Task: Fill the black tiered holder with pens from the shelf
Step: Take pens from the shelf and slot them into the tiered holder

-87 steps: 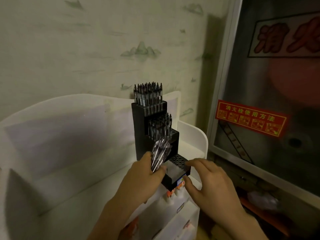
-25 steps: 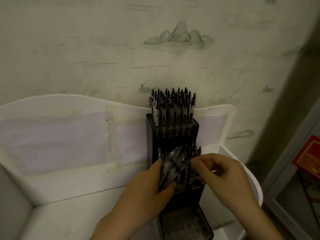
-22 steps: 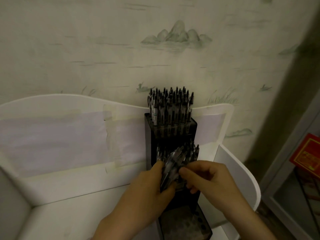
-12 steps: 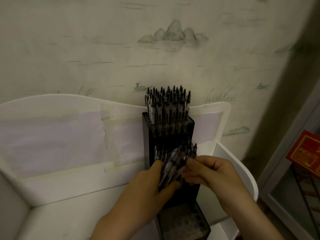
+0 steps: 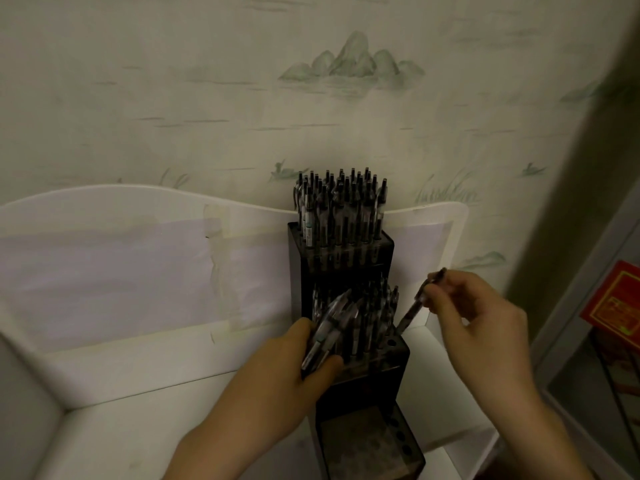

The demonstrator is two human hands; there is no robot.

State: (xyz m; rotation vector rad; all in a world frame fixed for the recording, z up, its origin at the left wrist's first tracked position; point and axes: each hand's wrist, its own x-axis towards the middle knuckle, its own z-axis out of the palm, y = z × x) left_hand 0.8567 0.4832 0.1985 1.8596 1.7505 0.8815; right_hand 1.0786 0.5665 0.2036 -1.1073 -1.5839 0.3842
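The black tiered holder [image 5: 379,382] stands on the white shelf [image 5: 145,407] against the wall. Its top tier is packed with upright pens [image 5: 341,209]. The middle tier holds many pens too, with a few open holes at its right edge. The lowest tier [image 5: 367,448] shows bare holes. My left hand [image 5: 294,372] grips a bundle of pens [image 5: 329,330] in front of the middle tier. My right hand [image 5: 478,320] pinches a single pen [image 5: 415,304], tilted, its tip just above the right edge of the middle tier.
The shelf's curved white back panel [image 5: 138,251] carries taped paper. Pale wallpaper with mountain drawings rises behind. At the far right are a metal-framed cabinet and a red label [image 5: 620,299].
My right hand has pulled one pen out of the bundle in my left hand and moved it right, down toward the middle tier's right edge. My left hand stays put.
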